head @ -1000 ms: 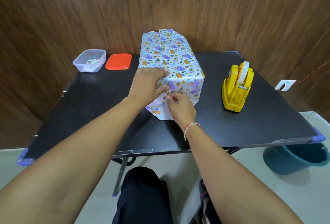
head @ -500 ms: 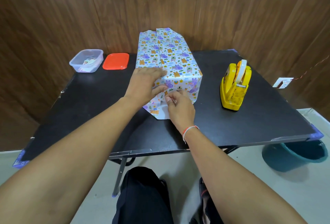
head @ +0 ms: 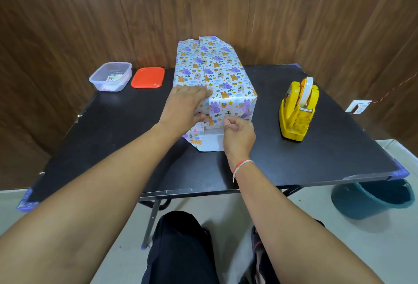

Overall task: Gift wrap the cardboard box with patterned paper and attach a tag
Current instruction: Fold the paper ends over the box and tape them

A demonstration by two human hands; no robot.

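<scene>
A long box wrapped in white patterned paper [head: 217, 70] lies lengthwise on the black table [head: 126, 129]. Its near end is partly folded, and a paper flap [head: 209, 142] lies flat on the table in front of it, white side up. My left hand [head: 184, 108] rests on the box's near top edge, fingers flat on the top and thumb against the end face. My right hand [head: 237, 130] has its fingers curled at the lower end face, pinching the folded paper there. The box's far end paper stands up unfolded.
A yellow tape dispenser [head: 298, 109] stands to the right of the box. At the back left sit a clear plastic tub [head: 110, 76] with small items and its orange lid [head: 148, 77]. A teal bucket [head: 373, 200] is on the floor at right.
My right hand has shifted slightly right along the lower end face. My left hand stays on the box's near top edge. The camera view tilted a little.
</scene>
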